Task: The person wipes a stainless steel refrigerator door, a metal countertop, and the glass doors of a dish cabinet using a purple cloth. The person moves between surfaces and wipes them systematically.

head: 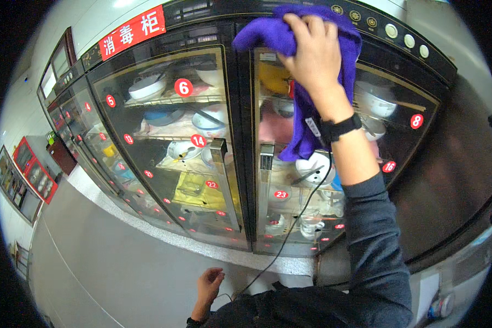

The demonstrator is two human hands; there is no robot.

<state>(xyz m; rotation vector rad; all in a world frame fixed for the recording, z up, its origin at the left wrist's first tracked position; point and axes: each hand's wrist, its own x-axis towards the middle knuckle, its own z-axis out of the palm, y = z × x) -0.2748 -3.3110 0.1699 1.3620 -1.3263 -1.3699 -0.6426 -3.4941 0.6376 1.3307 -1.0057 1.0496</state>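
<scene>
My right hand (315, 53) presses a purple cloth (346, 53) against the upper front of a black glass-doored disinfection cabinet (244, 102). The cloth hangs down over the right door and bears a small white label. Part of the control panel lies behind it. Low in the view, my left hand (210, 283) hangs in front of my body, its fingers loosely curled with nothing visible in them. Bowls such as a white one (147, 88) and a blue one (162, 116) stand on wire shelves behind the glass.
Two upright metal door handles, left (224, 184) and right (265, 180), stick out side by side. Round knobs (409, 41) line the panel at upper right. A thin black cable (289, 231) runs down past my right arm. Grey floor (119, 270) stretches to the left.
</scene>
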